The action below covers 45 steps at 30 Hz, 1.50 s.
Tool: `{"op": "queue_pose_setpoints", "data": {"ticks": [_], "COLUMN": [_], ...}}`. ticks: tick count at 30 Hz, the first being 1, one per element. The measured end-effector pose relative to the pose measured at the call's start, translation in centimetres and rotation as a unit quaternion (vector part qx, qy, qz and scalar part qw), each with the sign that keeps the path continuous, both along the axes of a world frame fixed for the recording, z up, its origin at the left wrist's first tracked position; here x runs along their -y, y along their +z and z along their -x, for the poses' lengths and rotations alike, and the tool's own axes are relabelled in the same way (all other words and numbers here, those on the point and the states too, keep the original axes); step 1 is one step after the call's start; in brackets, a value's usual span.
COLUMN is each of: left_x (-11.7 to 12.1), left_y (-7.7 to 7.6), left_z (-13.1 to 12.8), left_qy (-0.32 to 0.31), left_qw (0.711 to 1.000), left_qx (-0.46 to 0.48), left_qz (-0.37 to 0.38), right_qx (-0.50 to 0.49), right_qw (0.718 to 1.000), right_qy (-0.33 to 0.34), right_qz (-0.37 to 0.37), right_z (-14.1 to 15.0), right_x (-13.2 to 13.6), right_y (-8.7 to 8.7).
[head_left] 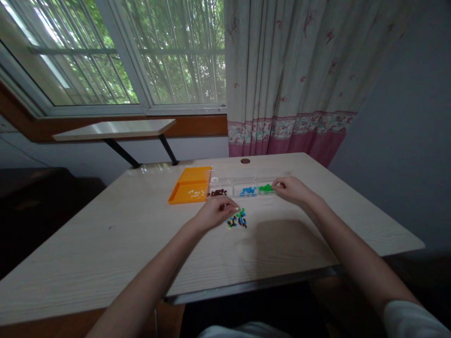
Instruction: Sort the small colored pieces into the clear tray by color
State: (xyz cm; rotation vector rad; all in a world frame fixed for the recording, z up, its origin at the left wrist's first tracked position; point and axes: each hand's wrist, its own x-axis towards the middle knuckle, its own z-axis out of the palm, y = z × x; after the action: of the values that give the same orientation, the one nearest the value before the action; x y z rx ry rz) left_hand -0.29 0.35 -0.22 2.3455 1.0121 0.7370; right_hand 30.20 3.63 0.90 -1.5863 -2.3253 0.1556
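Observation:
My left hand (215, 212) is closed in a pinch on a small pale piece (237, 208), just above a mixed pile of small pieces (241, 218) in blue, green, brown and yellow on the table. At the right end of a clear divided tray, my right hand (291, 188) has its fingertips pinched beside the small green pieces (265, 188). Whether anything is between those fingers is hidden. Blue pieces (248, 191) and dark brown pieces (217, 192) lie in other compartments of the tray. White pieces (196, 193) rest in an orange box (176, 198).
The orange lid (195, 174) stands open behind its box. A pale wooden table (123, 249) carries everything, with a round cable hole (245, 161) near its back edge. A raised shelf (120, 129) on black legs is at the back left, below the window. A curtain (282, 94) hangs behind.

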Motion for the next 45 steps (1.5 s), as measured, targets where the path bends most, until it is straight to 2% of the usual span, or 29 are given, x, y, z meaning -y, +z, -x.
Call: {"op": "queue_pose_setpoints", "data": {"ticks": [5,10,14,20,31,35,41,45], "left_x": [0.3,0.5,0.5,0.5,0.7,0.7,0.6,0.7], "left_y": [-0.4,-0.4,-0.3,-0.5,-0.1,-0.1,0.4,0.9], "left_z": [-0.6,-0.9,-1.0,-1.1,-1.2,-1.1,-0.7,-0.3], "left_qy": [0.004,-0.001,-0.012,-0.009,-0.011,-0.004,0.078,0.112], "left_qw": [0.999,0.999,0.999,0.999,0.999,0.999,0.987,0.972], "left_qx": [0.042,0.044,0.038,0.046,0.038,0.034,0.102,0.153], "left_qz": [0.015,0.000,-0.004,0.011,-0.004,-0.022,-0.100,-0.139], "right_qx": [-0.059,-0.108,-0.136,-0.128,-0.121,-0.115,-0.028,-0.003], "right_qw": [0.990,0.979,0.975,0.968,0.965,0.972,0.986,0.988], "right_qy": [0.123,0.163,0.158,0.176,0.179,0.170,0.164,0.153], "right_qz": [-0.023,-0.051,-0.078,-0.123,-0.146,-0.116,-0.010,0.027], "right_z": [6.5,9.1,9.3,9.3,9.2,9.2,8.6,8.5], "right_x": [2.7,4.2,4.3,4.3,4.3,4.3,3.7,3.4], "right_y": [-1.4,-2.7,-3.0,-2.9,-3.1,-2.8,-2.8,-3.0]}}
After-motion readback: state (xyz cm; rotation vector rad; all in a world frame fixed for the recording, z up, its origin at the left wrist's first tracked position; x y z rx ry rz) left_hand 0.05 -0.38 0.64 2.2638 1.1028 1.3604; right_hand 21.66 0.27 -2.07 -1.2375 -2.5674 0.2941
